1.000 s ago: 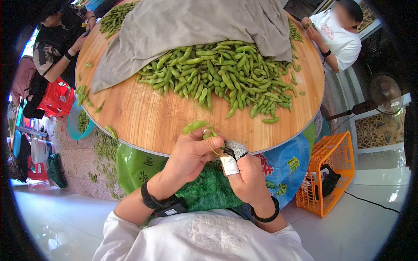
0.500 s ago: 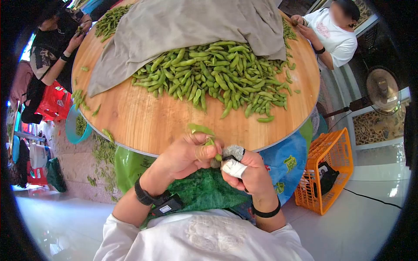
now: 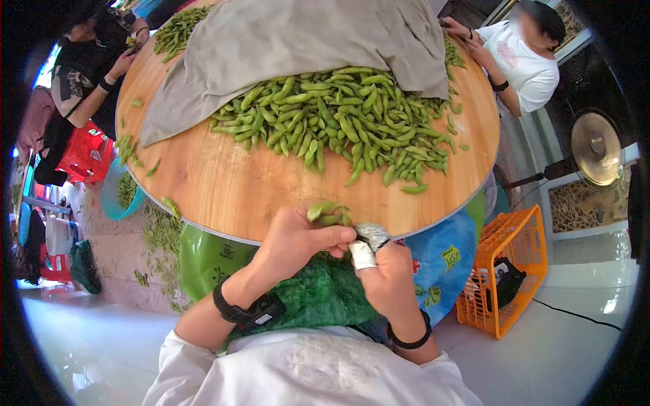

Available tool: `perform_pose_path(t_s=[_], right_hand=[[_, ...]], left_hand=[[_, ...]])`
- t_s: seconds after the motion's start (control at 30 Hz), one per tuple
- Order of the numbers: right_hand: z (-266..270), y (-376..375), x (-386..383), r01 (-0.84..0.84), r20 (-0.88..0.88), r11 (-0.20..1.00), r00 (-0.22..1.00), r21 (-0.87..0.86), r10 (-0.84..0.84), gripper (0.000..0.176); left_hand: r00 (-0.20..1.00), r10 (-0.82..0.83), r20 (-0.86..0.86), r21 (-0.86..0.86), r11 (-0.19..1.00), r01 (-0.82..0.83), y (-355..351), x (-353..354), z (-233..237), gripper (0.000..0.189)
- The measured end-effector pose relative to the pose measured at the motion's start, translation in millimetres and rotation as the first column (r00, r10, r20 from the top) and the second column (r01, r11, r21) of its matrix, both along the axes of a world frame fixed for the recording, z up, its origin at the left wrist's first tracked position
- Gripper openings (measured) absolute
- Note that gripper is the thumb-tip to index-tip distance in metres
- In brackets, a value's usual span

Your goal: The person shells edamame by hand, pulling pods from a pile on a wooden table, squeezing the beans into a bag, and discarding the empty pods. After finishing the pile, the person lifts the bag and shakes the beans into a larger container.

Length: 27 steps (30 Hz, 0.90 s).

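My left hand (image 3: 306,235) is closed on green pods (image 3: 328,212) that stick up above its fingers, near the table's front edge. Right beside it, my right hand (image 3: 386,265) is curled, its thumb and a finger wrapped in grey and white coverings. Its fingertips meet the left fingers at the pods, and what it holds, if anything, is hidden. Beyond both hands, a large heap of green pods (image 3: 325,118) lies on the round wooden table (image 3: 223,183), partly under a grey cloth (image 3: 291,40).
One person (image 3: 88,81) is at the table's left and another (image 3: 521,61) at its right. An orange crate (image 3: 501,271) and a fan (image 3: 596,149) stand right. A turquoise basin (image 3: 122,196) and scattered pods are on the left floor. A green bag hangs below the edge.
The pods in my left hand now point up in a bunch. My right hand has turned more upright, staying against the left. The person on the right has moved their hands slightly.
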State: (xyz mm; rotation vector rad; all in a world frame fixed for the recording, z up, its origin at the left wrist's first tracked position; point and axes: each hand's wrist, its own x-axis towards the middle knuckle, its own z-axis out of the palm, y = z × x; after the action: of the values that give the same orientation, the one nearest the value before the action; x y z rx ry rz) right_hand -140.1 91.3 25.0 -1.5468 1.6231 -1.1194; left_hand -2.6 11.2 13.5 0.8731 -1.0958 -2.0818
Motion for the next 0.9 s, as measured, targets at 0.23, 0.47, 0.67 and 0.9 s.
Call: perform_pose_path(t_s=[0.23,0.47,0.67,0.9], right_hand=[[5,-1,-22,-0.341,0.931,0.881,0.274,0.329,-0.241,0.012],[-5,0,-26,-0.221,0.803,0.895,0.558,0.388,-0.210,0.015],[-2,-3,-12,0.112,0.110,0.993,0.987,0.035,-0.115,0.009],[-2,-4,-14,0.102,0.045,0.995,0.994,-0.016,-0.101,0.006]], left_hand=[[0.963,-0.195,-0.183,0.226,0.946,0.234,-7,10,-9,0.018],[0.990,-0.115,-0.084,0.235,0.963,0.132,-3,5,-2,0.014],[0.996,-0.084,0.036,0.167,0.983,0.077,3,-1,-2,0.016],[0.993,-0.117,-0.014,0.017,0.993,0.117,3,0,-8,0.014]])
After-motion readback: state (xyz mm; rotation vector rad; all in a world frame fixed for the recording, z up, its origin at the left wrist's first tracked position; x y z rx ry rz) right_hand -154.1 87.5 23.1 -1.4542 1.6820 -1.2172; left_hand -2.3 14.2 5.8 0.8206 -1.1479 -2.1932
